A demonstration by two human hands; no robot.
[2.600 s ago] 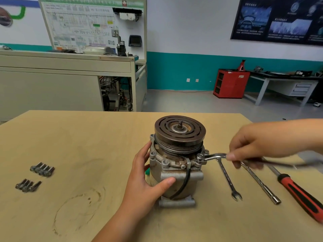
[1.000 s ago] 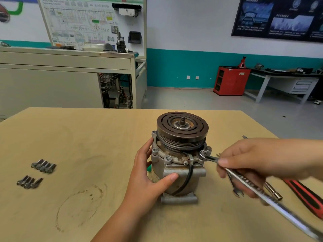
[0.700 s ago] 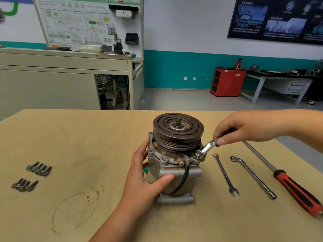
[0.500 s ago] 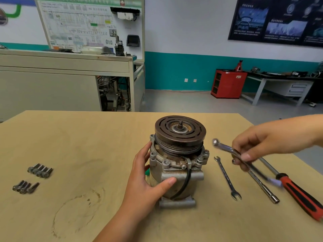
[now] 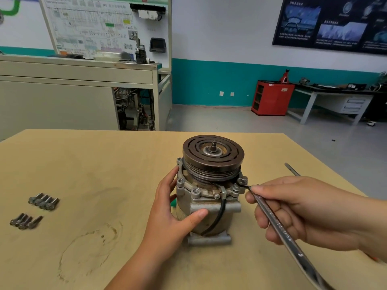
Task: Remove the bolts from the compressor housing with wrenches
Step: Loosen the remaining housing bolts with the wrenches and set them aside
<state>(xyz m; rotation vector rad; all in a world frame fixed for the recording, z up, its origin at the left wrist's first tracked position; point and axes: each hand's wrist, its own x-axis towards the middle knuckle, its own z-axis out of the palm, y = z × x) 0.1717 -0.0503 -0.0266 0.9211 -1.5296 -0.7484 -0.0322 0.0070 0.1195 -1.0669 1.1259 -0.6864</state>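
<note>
The compressor housing (image 5: 229,221) stands upright on the table (image 5: 104,164), with its pulley (image 5: 228,158) uppermost and its mounting foot on the table surface. The left hand (image 5: 173,218) grips the left side of the housing: the palm lies against the wall, the fingers reach round behind the left edge of the flange, and the thumb lies across the front face just below the flange. A black cable (image 5: 219,214) runs down the front of the housing, just right of the thumb tip. The right hand (image 5: 303,210) is to the right of the housing, near it but not touching it, and is closed round the wrench (image 5: 278,225). The thumb lies along the top of the shank and the fingers curl beneath it. The head of the wrench sits on a bolt (image 5: 242,181) at the right end of the flange, directly below the pulley rim. From there the shank runs away from the housing, toward the viewer and to the right, and passes through the grip; its far end is blurred. The gripped section lies a short way along the shank from the bolt. Two groups of loose bolts (image 5: 44,200) lie on the table well to the left of the housing. A metal shaft (image 5: 292,169) shows to the right of the housing, beyond the right hand.
</note>
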